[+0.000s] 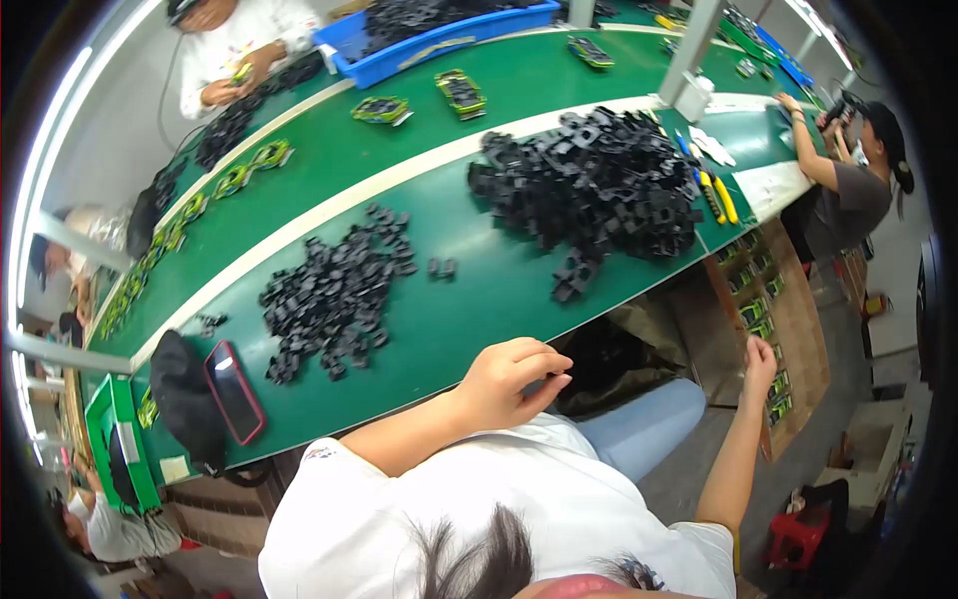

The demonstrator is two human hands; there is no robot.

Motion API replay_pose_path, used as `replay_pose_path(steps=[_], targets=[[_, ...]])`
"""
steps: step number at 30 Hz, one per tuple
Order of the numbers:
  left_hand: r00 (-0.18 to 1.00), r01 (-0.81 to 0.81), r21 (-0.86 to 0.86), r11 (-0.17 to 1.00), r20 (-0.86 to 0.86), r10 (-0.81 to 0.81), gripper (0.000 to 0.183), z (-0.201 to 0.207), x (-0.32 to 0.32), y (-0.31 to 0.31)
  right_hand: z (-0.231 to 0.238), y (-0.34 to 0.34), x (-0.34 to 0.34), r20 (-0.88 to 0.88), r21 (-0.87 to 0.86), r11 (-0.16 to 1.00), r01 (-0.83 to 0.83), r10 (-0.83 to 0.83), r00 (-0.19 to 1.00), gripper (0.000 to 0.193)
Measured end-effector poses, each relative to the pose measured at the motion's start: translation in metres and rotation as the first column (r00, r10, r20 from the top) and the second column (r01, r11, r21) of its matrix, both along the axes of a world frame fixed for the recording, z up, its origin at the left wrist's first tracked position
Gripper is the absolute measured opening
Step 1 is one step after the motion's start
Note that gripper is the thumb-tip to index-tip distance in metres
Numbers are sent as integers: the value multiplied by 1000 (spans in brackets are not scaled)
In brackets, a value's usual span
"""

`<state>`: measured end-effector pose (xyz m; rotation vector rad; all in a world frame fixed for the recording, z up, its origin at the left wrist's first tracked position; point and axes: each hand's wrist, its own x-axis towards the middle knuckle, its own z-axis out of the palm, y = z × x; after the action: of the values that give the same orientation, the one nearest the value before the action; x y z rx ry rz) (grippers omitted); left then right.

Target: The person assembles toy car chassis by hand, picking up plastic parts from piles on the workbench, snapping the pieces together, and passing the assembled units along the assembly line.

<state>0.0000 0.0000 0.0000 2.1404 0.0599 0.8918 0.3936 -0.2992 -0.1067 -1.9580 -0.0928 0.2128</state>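
My left hand (511, 383) is held over my lap at the table's front edge, its fingers curled toward the thumb. Whether a small dark part sits between those fingertips, I cannot make out. Out to the right, my right hand (760, 369) is closed, fingertips together, at the near side of a brown tray (806, 344). Anything inside that grip is hidden. Several green-and-black parts (756, 317) lie in rows in the tray. On the green table (469, 334) are a large heap of black plastic parts (599, 180) and a pile of smaller black pieces (334, 295).
A phone (235, 391) and a black cap (182, 394) lie at the table's left end, beside a green bin (100, 424). Yellow-handled pliers (723, 198) rest right of the heap. Green-and-black parts (459, 93) line the conveyor belt (329, 140). Other people work across and to the right.
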Motion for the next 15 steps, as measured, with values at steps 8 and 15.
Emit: replay_pose_path(steps=[8, 15], targets=[[993, -60, 106, 993, 109, 49, 18, 38, -95, 19, 143, 188, -208, 411, 98, 741, -665, 578, 705, 8], [938, -348, 253, 903, 84, 338, 10, 48, -147, 70, 155, 280, -283, 641, -198, 529, -825, 707, 300, 16]])
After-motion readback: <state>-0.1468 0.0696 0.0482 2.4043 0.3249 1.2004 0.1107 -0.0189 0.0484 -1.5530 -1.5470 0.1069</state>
